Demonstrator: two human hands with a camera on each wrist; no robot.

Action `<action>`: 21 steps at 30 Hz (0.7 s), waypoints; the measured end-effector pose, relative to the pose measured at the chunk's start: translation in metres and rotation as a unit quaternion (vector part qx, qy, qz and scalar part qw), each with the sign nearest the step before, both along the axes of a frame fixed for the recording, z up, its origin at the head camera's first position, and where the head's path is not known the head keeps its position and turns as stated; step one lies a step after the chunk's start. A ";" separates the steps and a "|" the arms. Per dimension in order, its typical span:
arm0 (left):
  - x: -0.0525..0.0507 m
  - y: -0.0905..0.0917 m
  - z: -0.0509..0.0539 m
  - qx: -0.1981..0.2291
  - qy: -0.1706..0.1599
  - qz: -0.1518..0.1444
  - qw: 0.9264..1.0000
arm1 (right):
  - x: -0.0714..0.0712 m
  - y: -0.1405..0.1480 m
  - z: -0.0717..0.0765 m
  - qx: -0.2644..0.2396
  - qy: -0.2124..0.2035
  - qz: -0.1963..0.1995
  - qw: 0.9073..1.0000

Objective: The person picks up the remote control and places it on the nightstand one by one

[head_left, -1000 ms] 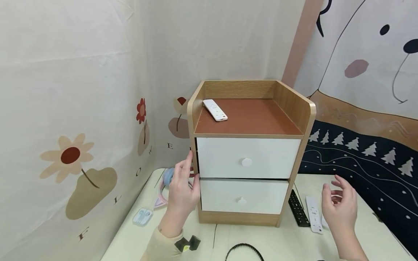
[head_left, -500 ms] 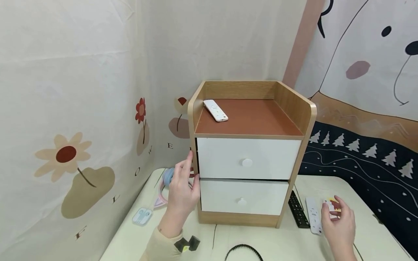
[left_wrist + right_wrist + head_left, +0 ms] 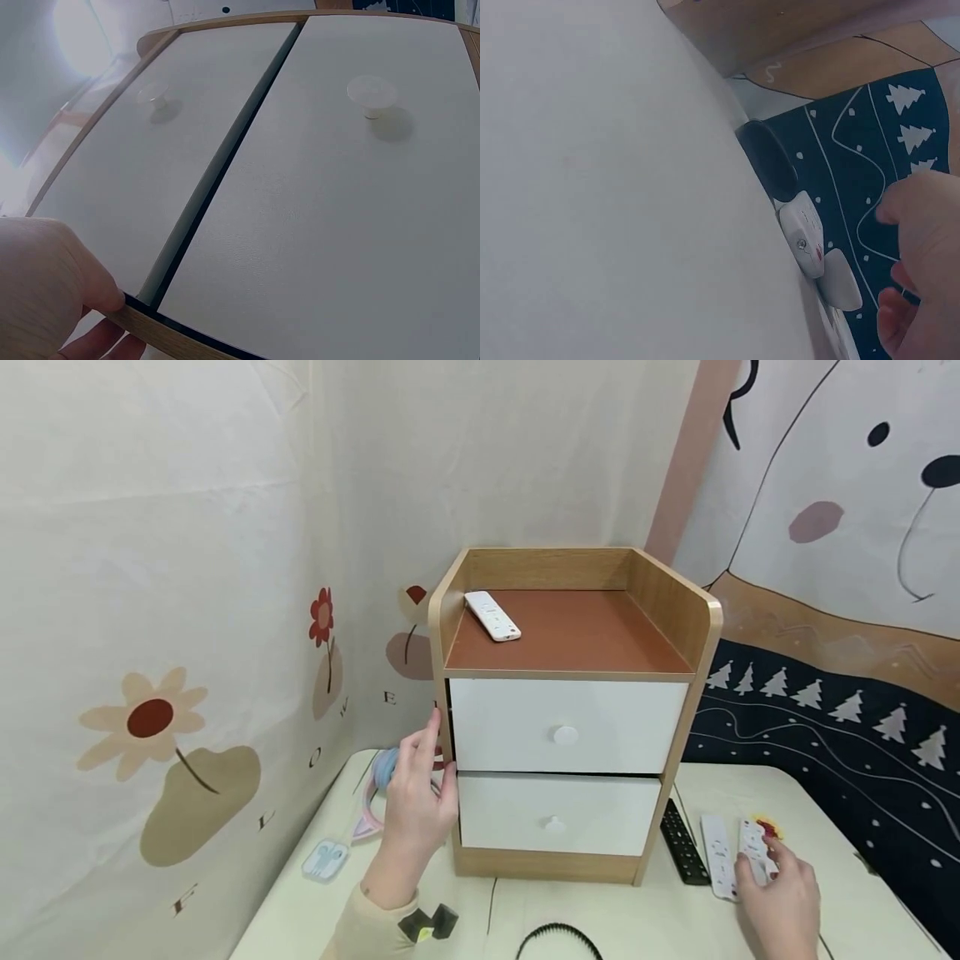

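Note:
In the head view, my left hand [image 3: 414,810] holds the left side of a wooden cabinet [image 3: 547,864] with two white drawers. In the left wrist view, its thumb lies at the front edge, with the other fingers outside the side panel. My right hand [image 3: 780,893] is low over the table at the right, thumb and index finger about the near end of a white remote [image 3: 752,839]. In the right wrist view, the fingers look relaxed and apart from this remote [image 3: 841,281]. Beside it lie another white remote [image 3: 718,856] and a black remote [image 3: 684,843].
One more white remote [image 3: 492,615] rests on the cabinet's brown top. Beyond the right hand is a small yellow and red item [image 3: 769,827]. Left of the cabinet lie a blue and pink headset-like item [image 3: 369,814] and an earphone case [image 3: 326,860]. A black toothed hoop [image 3: 558,928] lies in front.
My right hand has come down from above the table to the right-hand white remote, uncovering it and the yellow and red item. My left hand stays on the cabinet.

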State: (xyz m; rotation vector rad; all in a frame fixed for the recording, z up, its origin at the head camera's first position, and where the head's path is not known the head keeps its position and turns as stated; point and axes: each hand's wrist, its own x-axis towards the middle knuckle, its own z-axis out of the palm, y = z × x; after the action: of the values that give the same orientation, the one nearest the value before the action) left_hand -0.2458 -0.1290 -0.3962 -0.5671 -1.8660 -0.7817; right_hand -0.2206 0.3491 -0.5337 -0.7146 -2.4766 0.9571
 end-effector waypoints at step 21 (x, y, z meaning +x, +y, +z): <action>0.002 0.000 0.002 -0.003 -0.006 0.009 1.000 | 0.000 0.007 -0.007 0.060 -0.141 0.003 0.988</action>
State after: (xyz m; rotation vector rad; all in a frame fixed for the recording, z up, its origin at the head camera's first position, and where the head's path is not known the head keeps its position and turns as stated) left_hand -0.2434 -0.1293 -0.3946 -0.5496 -1.8825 -0.7695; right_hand -0.2203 0.3559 -0.5405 -0.8532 -2.7545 0.7449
